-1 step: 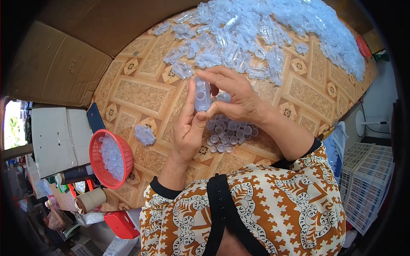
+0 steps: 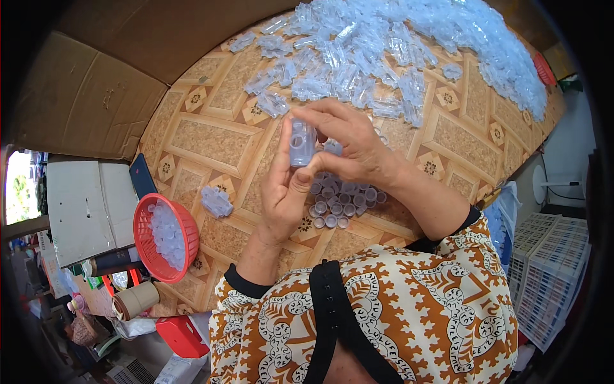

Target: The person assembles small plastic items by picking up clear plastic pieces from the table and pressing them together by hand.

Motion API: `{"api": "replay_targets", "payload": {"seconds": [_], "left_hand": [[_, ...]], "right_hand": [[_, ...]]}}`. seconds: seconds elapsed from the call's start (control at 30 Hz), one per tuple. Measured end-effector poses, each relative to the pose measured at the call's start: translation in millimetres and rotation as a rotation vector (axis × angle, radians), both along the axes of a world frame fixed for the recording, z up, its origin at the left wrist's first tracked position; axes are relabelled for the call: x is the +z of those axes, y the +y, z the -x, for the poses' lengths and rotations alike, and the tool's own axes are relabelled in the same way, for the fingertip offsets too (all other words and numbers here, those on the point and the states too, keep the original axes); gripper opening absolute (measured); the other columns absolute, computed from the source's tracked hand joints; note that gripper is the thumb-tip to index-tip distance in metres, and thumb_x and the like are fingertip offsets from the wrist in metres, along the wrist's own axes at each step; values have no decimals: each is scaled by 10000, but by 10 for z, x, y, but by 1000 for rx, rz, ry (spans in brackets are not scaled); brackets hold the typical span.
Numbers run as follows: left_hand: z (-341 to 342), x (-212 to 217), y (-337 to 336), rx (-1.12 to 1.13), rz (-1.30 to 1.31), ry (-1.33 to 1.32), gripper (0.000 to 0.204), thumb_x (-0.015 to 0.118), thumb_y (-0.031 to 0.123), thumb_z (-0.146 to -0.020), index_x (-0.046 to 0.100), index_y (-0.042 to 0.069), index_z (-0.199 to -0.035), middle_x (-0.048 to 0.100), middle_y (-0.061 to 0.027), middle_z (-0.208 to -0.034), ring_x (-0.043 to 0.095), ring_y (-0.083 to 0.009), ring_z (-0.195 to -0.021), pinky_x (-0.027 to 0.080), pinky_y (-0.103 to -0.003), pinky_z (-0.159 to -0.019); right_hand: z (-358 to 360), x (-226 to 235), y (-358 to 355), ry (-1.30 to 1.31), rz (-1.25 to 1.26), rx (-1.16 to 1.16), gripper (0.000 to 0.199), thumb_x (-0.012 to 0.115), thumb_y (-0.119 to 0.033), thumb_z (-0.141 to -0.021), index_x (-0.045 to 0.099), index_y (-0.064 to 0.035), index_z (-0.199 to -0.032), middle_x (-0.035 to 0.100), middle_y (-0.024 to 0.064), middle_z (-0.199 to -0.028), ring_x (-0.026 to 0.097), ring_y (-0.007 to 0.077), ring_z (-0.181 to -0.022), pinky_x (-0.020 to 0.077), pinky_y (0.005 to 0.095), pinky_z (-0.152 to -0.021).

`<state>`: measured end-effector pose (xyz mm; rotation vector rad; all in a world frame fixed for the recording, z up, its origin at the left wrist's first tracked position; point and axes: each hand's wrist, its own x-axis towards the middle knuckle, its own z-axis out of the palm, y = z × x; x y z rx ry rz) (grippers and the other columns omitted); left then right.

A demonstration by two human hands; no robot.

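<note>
A flattened brown cardboard box (image 2: 89, 96) lies at the bench's (image 2: 211, 134) left edge. A red basket (image 2: 165, 238) holds pale plastic caps (image 2: 167, 234). We hold a small clear tube (image 2: 302, 143) above the bench: left hand (image 2: 286, 185) and right hand (image 2: 348, 144) fingers clamped on it. Loose caps (image 2: 339, 198) below are partly hidden; the clear heap (image 2: 409, 45) blurs together.

The single view comes from a head-worn fisheye camera looking steeply down, close over the person's own chest and raised forearms. It faces forward across a patterned table (image 2: 211, 137) (its straight edges bow near the dark round rim). A red basket (image 2: 146, 221) sits low at the left.
</note>
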<state>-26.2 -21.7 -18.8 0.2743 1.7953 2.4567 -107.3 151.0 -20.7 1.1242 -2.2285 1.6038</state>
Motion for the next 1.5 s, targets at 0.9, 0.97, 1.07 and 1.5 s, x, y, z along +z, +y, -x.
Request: {"api": "replay_targets", "payload": {"seconds": [0.9,0.97,1.07,1.5], "left_hand": [[-172,-21,240,209,120,-44,333,588,8,-974,416,0,-1259,653,-169,-1033,725,-250,-819,622,-372,-729],[-179,-15,245,227,107,-94,326,599,-6,-962,420,3,-1235,649,-174,-1051,725,-250,-817,622,-369,-722],[-151,3,255,232,96,-111,336,622,-17,-945,427,3,-1217,649,-173,-1048,724,-247,-817,621,-354,-722],[-105,29,182,102,166,-212,516,679,30,-913,388,-3,-1338,622,-95,-1059,610,-75,-760,522,-207,-634]], "right_hand": [[345,250,590,-135,-1034,-313,189,614,-51,-752,735,-39,-897,718,173,-812,707,334,-835,546,430,-730],[298,178,541,-29,-1049,-337,174,615,-47,-745,727,-28,-877,715,176,-798,709,333,-823,550,432,-718],[221,172,442,82,-1074,-351,140,614,-40,-729,708,-8,-827,702,178,-750,710,329,-786,557,443,-685],[121,441,411,-443,-134,111,171,698,16,-824,727,-20,-989,689,49,-840,624,157,-767,496,300,-695]]}}
